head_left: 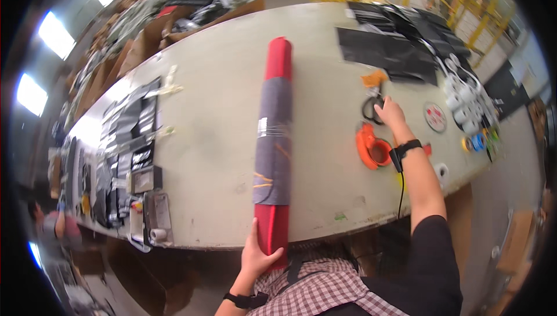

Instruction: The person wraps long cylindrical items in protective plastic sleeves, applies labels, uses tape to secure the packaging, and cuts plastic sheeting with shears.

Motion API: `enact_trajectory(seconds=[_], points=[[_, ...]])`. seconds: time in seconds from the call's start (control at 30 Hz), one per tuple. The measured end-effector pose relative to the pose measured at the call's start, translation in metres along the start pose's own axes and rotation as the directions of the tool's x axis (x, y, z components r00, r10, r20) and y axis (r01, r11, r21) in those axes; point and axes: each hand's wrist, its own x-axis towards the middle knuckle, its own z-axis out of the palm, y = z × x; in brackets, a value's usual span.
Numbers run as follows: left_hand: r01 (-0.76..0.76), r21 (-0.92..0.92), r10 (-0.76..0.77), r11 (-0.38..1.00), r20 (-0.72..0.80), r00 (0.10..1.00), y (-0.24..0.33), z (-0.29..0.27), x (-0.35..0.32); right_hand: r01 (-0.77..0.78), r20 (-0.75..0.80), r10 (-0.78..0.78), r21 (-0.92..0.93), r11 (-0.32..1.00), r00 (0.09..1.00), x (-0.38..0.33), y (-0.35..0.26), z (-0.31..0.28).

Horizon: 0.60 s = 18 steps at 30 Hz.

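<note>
A long red roll [280, 58] lies lengthwise over the middle of the table, with a dark grey sheet [274, 107] around its middle part. Clear tape and orange marks show on the grey sheet. At the roll's near end, which overhangs the table's front edge, my left hand [258, 256] is closed on the red material, thumb on top. Off to the right, my right hand [392, 113] has its fingers on the black handles of a pair of scissors [371, 109]. Just below them sits an orange tape dispenser [371, 146].
Black plastic sheets [389, 55] cover the far right corner, with white rolls [464, 104] nearer. A round dish [434, 117] stands right of my hand. More dark bags [127, 124] and small boxes [145, 179] line the left edge. Another person [55, 223] is at far left.
</note>
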Motion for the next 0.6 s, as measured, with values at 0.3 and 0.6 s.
enact_trajectory(seconds=[0.3,0.6], points=[[0.019,-0.771,-0.199,0.636,-0.14,0.97,-0.033,0.05,-0.018,-0.106,0.228,-0.18,0.85,0.517,0.957,0.027,0.042,0.065],[-0.901,-0.391,0.532,0.186,-0.731,0.428,0.058,-0.121,-0.311,-0.504,0.408,-0.592,0.864,0.002,0.695,-0.23,-0.188,-0.01]])
